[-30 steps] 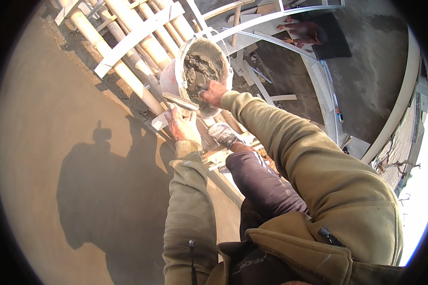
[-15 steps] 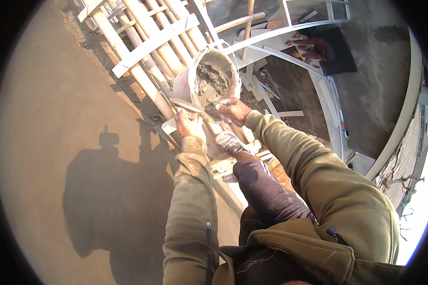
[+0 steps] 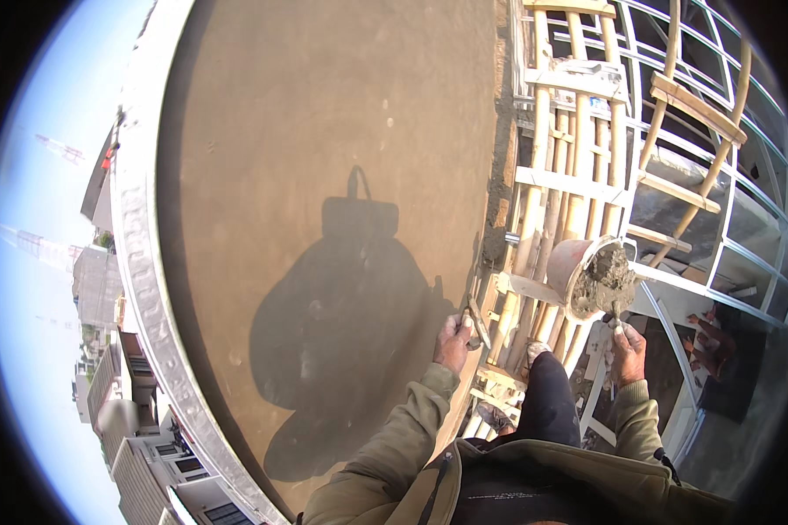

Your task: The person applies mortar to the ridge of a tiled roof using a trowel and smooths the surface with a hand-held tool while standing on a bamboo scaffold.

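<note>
My left hand (image 3: pixel 452 346) is closed around a plastering float (image 3: pixel 479 321), seen nearly edge-on beside the right edge of a smooth brown plastered wall (image 3: pixel 324 96). I cannot tell whether the float touches the wall. To the right, my right hand (image 3: pixel 629 352) grips a small trowel (image 3: pixel 616 310), whose blade is mostly hidden by grey mortar. It is at the mouth of a pale, stained bucket (image 3: pixel 566 268), tilted toward the right. Wet mortar (image 3: pixel 608 273) fills the bucket's mouth. The bucket rests on bamboo scaffold poles (image 3: pixel 578 208).
White planks (image 3: pixel 571 185) cross the scaffold. A wooden ladder (image 3: pixel 687 194) and metal framing stand at the right. Far below on that side, another person (image 3: pixel 714 345) is beside a dark sheet. My feet are on the scaffold, and my shadow (image 3: pixel 333 324) falls across the wall.
The view has swung left, bringing more of the wall and the sky into sight. My left hand with the float has moved away from the bucket, toward the wall; my right hand stays at the bucket.
</note>
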Demonstrator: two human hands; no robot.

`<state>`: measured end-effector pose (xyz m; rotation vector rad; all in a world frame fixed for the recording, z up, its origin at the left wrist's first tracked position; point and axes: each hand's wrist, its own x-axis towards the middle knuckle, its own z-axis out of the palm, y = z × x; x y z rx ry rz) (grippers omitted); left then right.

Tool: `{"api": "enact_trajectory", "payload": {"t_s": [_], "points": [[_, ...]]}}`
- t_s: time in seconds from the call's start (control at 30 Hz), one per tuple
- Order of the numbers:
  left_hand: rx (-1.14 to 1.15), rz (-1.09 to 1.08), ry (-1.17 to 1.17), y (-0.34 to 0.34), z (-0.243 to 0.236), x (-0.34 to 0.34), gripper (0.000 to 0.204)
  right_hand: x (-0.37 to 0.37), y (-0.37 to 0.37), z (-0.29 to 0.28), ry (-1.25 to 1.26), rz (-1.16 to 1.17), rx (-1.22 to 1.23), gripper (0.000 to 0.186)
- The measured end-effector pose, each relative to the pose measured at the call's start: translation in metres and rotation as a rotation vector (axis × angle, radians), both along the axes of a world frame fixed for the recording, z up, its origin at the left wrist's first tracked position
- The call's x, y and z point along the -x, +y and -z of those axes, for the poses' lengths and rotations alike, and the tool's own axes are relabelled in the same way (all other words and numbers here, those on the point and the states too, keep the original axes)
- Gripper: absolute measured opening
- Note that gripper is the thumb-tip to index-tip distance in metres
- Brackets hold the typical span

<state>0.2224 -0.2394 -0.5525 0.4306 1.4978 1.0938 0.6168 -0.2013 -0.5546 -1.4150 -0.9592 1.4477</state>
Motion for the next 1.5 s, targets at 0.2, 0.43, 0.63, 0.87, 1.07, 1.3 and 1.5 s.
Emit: {"api": "enact_trajectory", "payload": {"t_s": [0.2,0.43,0.63,0.87,1.07,1.3,1.5], "points": [[-0.232,0.102,0.333,-0.085,-0.154,0.014,0.036,0.054,0.016,-0.123,0.165,-0.131,-0.304,0.032],[-0.398,0.284,0.768,-0.117,-0.237,0.032,0.047,0.089,0.094,-0.245,0.253,-0.27,-0.382,0.049],[-0.381,0.357,0.639,-0.121,-0.231,0.078,0.052,0.187,0.042,-0.401,0.167,-0.425,-0.566,0.038],[-0.366,0.296,0.603,-0.14,-0.24,0.096,0.038,0.252,0.037,-0.536,-0.23,-0.417,-1.085,0.036],[-0.454,0.316,0.65,-0.129,-0.233,0.087,0.029,0.279,0.09,-0.588,-0.946,-0.079,-1.663,0.031],[-0.499,0.318,0.65,-0.127,-0.231,0.083,0.03,0.314,0.162,-0.604,-1.403,-0.152,-1.455,0.019],[-0.532,0.314,0.684,-0.127,-0.227,0.087,0.034,0.326,0.19,-0.601,-1.326,-0.136,-1.46,0.023]]}}
